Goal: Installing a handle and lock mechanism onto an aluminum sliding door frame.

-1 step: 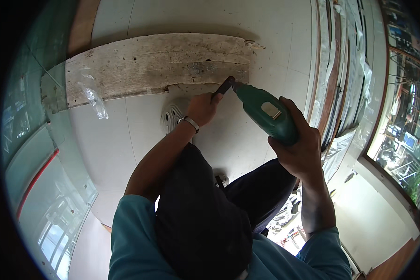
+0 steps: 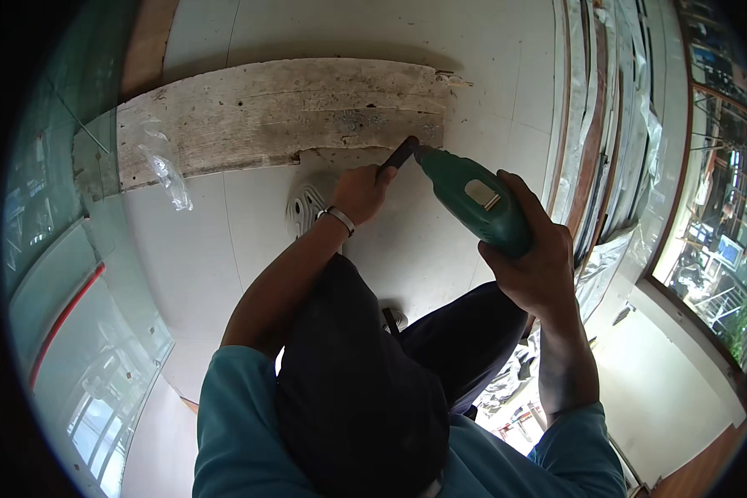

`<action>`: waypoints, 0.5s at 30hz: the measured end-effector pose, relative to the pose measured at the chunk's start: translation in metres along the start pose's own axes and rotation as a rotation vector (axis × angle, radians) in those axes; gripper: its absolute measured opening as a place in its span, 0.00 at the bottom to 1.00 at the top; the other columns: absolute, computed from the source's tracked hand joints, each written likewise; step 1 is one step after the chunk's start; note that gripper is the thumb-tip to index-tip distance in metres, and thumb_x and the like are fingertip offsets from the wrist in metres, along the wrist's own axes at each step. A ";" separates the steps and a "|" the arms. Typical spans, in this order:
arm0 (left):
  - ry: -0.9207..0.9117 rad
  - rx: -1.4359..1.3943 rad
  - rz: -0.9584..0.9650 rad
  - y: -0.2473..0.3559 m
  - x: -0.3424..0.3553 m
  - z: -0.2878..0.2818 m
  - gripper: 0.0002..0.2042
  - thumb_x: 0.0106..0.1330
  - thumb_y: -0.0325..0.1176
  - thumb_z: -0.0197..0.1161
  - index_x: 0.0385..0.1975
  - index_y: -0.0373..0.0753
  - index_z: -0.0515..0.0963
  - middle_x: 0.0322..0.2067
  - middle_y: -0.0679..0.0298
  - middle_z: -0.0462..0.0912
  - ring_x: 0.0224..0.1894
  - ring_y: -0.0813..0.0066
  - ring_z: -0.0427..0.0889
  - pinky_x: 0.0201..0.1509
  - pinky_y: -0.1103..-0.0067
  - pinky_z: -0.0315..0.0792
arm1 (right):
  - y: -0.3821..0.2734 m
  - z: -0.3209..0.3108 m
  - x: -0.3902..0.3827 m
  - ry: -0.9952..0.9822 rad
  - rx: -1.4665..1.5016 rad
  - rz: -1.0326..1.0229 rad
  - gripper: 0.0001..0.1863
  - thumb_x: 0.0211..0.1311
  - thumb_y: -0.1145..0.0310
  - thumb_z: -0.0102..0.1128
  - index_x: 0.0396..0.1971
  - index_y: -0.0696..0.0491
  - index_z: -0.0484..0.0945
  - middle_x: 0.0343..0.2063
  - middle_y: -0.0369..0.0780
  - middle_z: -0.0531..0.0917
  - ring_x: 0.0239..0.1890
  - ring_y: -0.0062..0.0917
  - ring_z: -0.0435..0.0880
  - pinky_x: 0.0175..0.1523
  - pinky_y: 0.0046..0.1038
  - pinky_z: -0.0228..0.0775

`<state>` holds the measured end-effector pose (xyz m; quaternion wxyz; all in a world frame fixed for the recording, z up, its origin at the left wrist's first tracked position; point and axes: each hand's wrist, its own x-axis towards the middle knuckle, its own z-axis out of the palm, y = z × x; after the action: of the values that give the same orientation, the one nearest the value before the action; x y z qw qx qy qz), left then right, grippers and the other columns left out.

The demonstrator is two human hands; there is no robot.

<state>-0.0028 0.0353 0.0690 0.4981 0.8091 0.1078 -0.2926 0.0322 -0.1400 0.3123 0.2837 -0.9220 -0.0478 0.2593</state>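
A weathered wooden plank [image 2: 282,112] is laid left to right on the far floor. A green drill [image 2: 473,202] is gripped tight in the right hand [image 2: 533,266], nose aimed far-left at the plank's near edge. A dark-handled tool [image 2: 398,155] is clenched in the left hand [image 2: 362,192], arm outstretched.

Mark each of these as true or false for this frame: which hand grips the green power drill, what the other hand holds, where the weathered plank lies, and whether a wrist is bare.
1. The right hand grips the green power drill. True.
2. The left hand is empty. False: it holds a dark-handled tool by the drill's tip.
3. The weathered wooden plank lies on the pale tiled floor. True.
4. The left wrist is bare. False: it wears a metal bracelet.
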 end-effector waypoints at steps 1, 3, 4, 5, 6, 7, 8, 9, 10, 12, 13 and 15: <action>0.012 0.036 0.015 -0.003 -0.002 0.001 0.25 0.70 0.50 0.48 0.27 0.32 0.78 0.22 0.46 0.79 0.30 0.46 0.80 0.37 0.58 0.71 | 0.000 -0.001 0.002 -0.002 0.003 -0.002 0.38 0.43 0.80 0.64 0.61 0.56 0.66 0.46 0.48 0.82 0.49 0.33 0.82 0.56 0.31 0.72; 0.004 0.039 0.027 0.000 -0.002 0.002 0.25 0.70 0.50 0.48 0.27 0.32 0.78 0.22 0.46 0.79 0.30 0.46 0.80 0.37 0.58 0.71 | 0.004 -0.008 0.005 -0.031 0.049 0.005 0.39 0.43 0.79 0.64 0.62 0.55 0.66 0.45 0.47 0.82 0.48 0.31 0.83 0.55 0.30 0.72; -0.001 0.044 0.036 0.002 -0.003 0.002 0.25 0.70 0.50 0.48 0.27 0.32 0.79 0.22 0.46 0.79 0.30 0.46 0.80 0.38 0.58 0.71 | 0.007 -0.009 0.005 -0.031 0.047 0.006 0.39 0.43 0.79 0.64 0.62 0.55 0.66 0.45 0.47 0.82 0.48 0.31 0.83 0.55 0.30 0.72; 0.000 0.044 0.036 0.002 -0.003 0.002 0.25 0.70 0.50 0.48 0.27 0.32 0.79 0.22 0.46 0.79 0.30 0.46 0.80 0.38 0.58 0.71 | 0.011 -0.008 0.006 0.006 0.051 -0.056 0.38 0.43 0.78 0.64 0.61 0.53 0.66 0.41 0.47 0.84 0.44 0.35 0.85 0.52 0.31 0.75; 0.007 0.046 0.054 0.003 -0.004 0.001 0.25 0.70 0.50 0.47 0.26 0.32 0.79 0.22 0.46 0.79 0.30 0.46 0.80 0.38 0.58 0.71 | 0.014 -0.007 0.006 0.043 0.056 -0.119 0.37 0.43 0.77 0.64 0.60 0.50 0.67 0.37 0.47 0.85 0.41 0.39 0.87 0.48 0.33 0.78; 0.015 0.048 0.072 0.003 -0.004 0.001 0.25 0.70 0.50 0.47 0.26 0.32 0.78 0.22 0.46 0.79 0.30 0.45 0.80 0.38 0.58 0.70 | 0.016 -0.006 0.005 0.042 0.056 -0.120 0.37 0.43 0.77 0.64 0.60 0.50 0.67 0.37 0.47 0.85 0.41 0.39 0.87 0.48 0.33 0.78; 0.017 0.048 0.071 0.004 -0.004 0.001 0.25 0.70 0.50 0.47 0.26 0.32 0.78 0.22 0.46 0.79 0.30 0.45 0.80 0.38 0.58 0.70 | 0.017 -0.005 0.004 0.056 0.070 -0.088 0.37 0.43 0.77 0.63 0.61 0.51 0.67 0.39 0.48 0.84 0.42 0.39 0.86 0.50 0.33 0.77; 0.007 0.039 0.053 0.005 -0.004 0.001 0.25 0.70 0.50 0.47 0.25 0.32 0.78 0.22 0.46 0.79 0.30 0.45 0.80 0.38 0.58 0.70 | 0.018 -0.004 0.003 0.069 0.084 -0.057 0.38 0.43 0.77 0.63 0.61 0.51 0.67 0.41 0.48 0.84 0.43 0.38 0.86 0.51 0.33 0.76; -0.003 0.030 0.036 0.006 -0.003 0.000 0.26 0.70 0.50 0.47 0.25 0.32 0.78 0.22 0.45 0.79 0.30 0.44 0.80 0.38 0.58 0.70 | 0.019 -0.002 0.002 0.068 0.085 -0.058 0.38 0.43 0.77 0.63 0.61 0.51 0.67 0.41 0.48 0.84 0.43 0.38 0.86 0.51 0.33 0.76; -0.003 0.050 0.045 0.008 -0.003 0.000 0.26 0.70 0.50 0.47 0.25 0.32 0.78 0.22 0.45 0.79 0.30 0.44 0.80 0.38 0.58 0.70 | 0.021 0.002 -0.003 0.111 0.151 -0.002 0.38 0.43 0.77 0.63 0.61 0.51 0.66 0.44 0.49 0.83 0.46 0.37 0.84 0.54 0.33 0.75; -0.002 0.069 0.053 0.009 -0.003 0.000 0.26 0.71 0.50 0.47 0.25 0.32 0.78 0.22 0.45 0.79 0.30 0.44 0.80 0.38 0.58 0.70 | 0.023 0.003 -0.005 0.112 0.151 0.000 0.38 0.43 0.77 0.63 0.61 0.51 0.66 0.44 0.49 0.83 0.46 0.37 0.84 0.54 0.33 0.75; 0.005 0.065 0.040 0.006 -0.003 0.001 0.26 0.71 0.50 0.47 0.25 0.32 0.78 0.22 0.45 0.79 0.30 0.44 0.80 0.38 0.58 0.70 | 0.024 0.006 -0.008 0.123 0.140 -0.017 0.38 0.43 0.77 0.64 0.61 0.52 0.66 0.45 0.49 0.82 0.48 0.37 0.84 0.55 0.34 0.74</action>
<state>-0.0032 0.0323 0.0748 0.4772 0.8275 0.0832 -0.2838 0.0206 -0.1589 0.2981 0.3520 -0.9136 -0.0196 0.2024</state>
